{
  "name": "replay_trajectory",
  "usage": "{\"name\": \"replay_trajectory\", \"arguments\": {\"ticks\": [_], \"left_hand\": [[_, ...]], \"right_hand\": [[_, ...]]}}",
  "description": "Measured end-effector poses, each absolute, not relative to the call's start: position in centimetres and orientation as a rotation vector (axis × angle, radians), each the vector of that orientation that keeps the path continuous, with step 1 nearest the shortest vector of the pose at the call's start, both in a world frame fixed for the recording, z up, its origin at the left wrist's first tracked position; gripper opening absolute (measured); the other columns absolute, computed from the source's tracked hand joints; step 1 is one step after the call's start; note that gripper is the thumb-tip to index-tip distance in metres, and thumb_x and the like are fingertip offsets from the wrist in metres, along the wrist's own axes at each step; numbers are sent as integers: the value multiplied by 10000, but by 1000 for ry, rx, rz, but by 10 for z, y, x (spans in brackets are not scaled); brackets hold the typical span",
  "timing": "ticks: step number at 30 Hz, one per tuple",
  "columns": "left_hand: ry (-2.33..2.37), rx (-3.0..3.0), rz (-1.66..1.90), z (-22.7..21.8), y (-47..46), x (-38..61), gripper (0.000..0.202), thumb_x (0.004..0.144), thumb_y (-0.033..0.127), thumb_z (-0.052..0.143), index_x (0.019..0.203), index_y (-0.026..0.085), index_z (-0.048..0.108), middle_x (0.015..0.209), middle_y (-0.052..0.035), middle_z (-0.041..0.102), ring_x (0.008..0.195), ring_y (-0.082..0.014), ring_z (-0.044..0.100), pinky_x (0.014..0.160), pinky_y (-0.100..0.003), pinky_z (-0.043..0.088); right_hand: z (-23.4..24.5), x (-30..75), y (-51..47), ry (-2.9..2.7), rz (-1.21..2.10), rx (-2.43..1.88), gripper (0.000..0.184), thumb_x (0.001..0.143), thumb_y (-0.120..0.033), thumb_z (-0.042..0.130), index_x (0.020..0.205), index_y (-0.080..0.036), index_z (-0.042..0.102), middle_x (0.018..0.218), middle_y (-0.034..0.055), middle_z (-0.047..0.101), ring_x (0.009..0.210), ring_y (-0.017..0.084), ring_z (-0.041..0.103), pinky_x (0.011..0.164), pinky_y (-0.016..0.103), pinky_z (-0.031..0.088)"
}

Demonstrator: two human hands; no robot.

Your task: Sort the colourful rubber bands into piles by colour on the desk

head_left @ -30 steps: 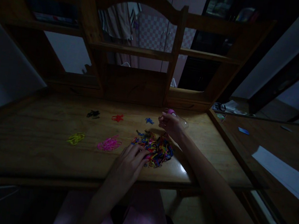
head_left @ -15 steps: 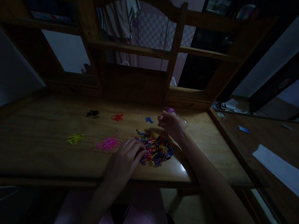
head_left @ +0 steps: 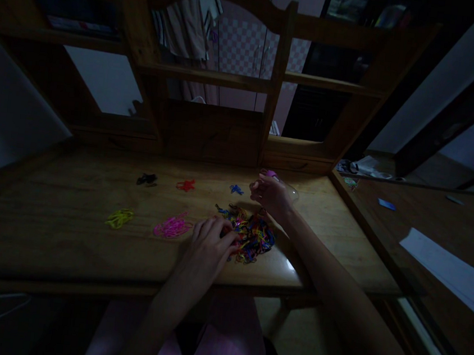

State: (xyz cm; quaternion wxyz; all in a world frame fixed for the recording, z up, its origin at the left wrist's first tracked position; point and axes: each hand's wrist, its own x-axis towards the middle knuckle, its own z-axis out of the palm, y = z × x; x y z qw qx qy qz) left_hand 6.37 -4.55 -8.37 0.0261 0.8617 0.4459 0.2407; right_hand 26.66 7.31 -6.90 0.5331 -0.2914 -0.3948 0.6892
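Note:
My left hand [head_left: 209, 246] reaches into the left side of a mixed pile of coloured rubber bands [head_left: 256, 239]. Its fingers are bent and its thumb stands apart from them, with bands underneath. Behind the pile, my right hand [head_left: 272, 195] is held with curled fingers, the tips close together; whatever is in them is too small to make out. A clear bottle-like container [head_left: 293, 193] with a pink top [head_left: 268, 173] lies partly hidden behind that hand. The small heap of blue bands [head_left: 236, 189] is just left of it, and pink bands [head_left: 172, 226] lie left of my left hand.
Other sorted heaps on the wooden desk [head_left: 66, 227] are yellow bands [head_left: 120, 218], red bands [head_left: 186, 185] and black bands [head_left: 147, 179]. A wooden shelf unit [head_left: 217, 79] rises at the back. White paper [head_left: 449, 270] and a blue card [head_left: 386, 204] lie on the right-hand surface.
My left hand has shifted slightly right and up, further into the mixed pile, and its thumb and fingers have spread. The right hand stays nearly still beside the container.

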Motion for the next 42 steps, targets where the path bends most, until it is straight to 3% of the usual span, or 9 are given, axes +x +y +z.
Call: {"name": "replay_trajectory", "arguments": {"ticks": [4, 15, 25, 31, 42], "left_hand": [[1416, 2646, 738, -86, -43, 67, 55, 876, 245, 617, 888, 209, 657, 1046, -67, 591, 1005, -266, 500, 861, -423, 398], [1394, 2485, 940, -79, -43, 63, 25, 908, 237, 584, 905, 215, 596, 932, -26, 620, 921, -215, 532, 847, -369, 407], [1322, 2381, 1160, -71, -45, 67, 28, 895, 208, 595, 903, 210, 622, 990, -39, 589, 977, -203, 544, 867, -350, 435], [1170, 2418, 1020, -72, -54, 88, 31, 886, 222, 617, 901, 218, 644, 1003, -27, 584, 992, -202, 524, 911, -375, 414], [1144, 2706, 699, -77, -51, 120, 27, 881, 210, 608, 896, 194, 624, 950, -42, 558, 947, -224, 486, 862, -394, 425]], "right_hand": [[-67, 266, 72, -927, 1639, -678, 206, 735, -374, 702, 671, -210, 597, 695, -13, 636, 608, 121, 525, 597, 259, 418], [-65, 268, 71, -919, 1662, -660, 217, 760, -378, 677, 648, -199, 627, 702, 2, 652, 644, 131, 531, 623, 268, 417], [-64, 269, 71, -926, 1693, -671, 278, 788, -401, 639, 616, -183, 655, 716, 15, 650, 651, 129, 523, 640, 278, 408], [-66, 269, 73, -921, 1696, -650, 255, 790, -393, 643, 636, -190, 654, 724, 12, 654, 655, 131, 528, 645, 282, 406], [-66, 268, 71, -934, 1671, -661, 246, 773, -403, 654, 638, -198, 655, 709, 16, 654, 636, 137, 521, 635, 293, 409]]}}
